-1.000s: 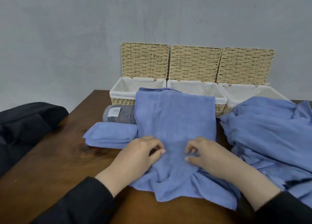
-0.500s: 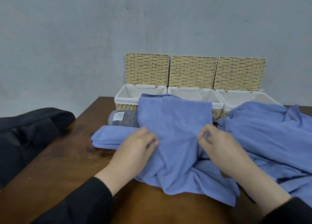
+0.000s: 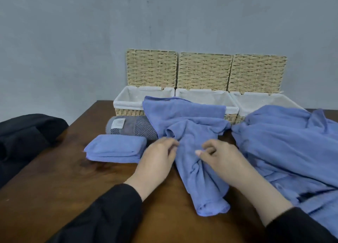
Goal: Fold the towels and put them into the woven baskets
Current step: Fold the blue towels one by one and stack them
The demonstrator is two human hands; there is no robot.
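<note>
Dark bundle: at the far left edge I see a black fabric bundle (image 3: 27, 133) lying partly on the wooden table (image 3: 54, 184).
Folded towel: left of centre, a neatly folded blue towel (image 3: 115, 148) lies flat on the table, apart from the baskets.
Grey towel: just beyond it I see a rolled grey towel (image 3: 131, 126) with a white label, lying against the front of the left basket.
Left basket: the left woven basket (image 3: 128, 103) stands at the far side with its lid up against the wall; I see white lining inside and one corner of the blue towel draped over its near rim.
Left hand: my left hand (image 3: 157, 162) rests on the left edge of the towel being folded, fingers curled and gripping the cloth near a bunched fold.
Working towel: the blue towel (image 3: 192, 133) runs from the basket rims toward me, crumpled in the middle, its near end on the table.
Middle basket: the middle woven basket (image 3: 206, 98) is open, white lined, its near rim partly covered by that towel.
Right hand: my right hand (image 3: 219, 158) lies on the towel's right side, fingers bent, pinching the cloth.
Right basket: the right woven basket (image 3: 259, 101) is open.
Pile: a heap of loose blue towels (image 3: 289, 145) fills the right of the table, in front of that basket.
</note>
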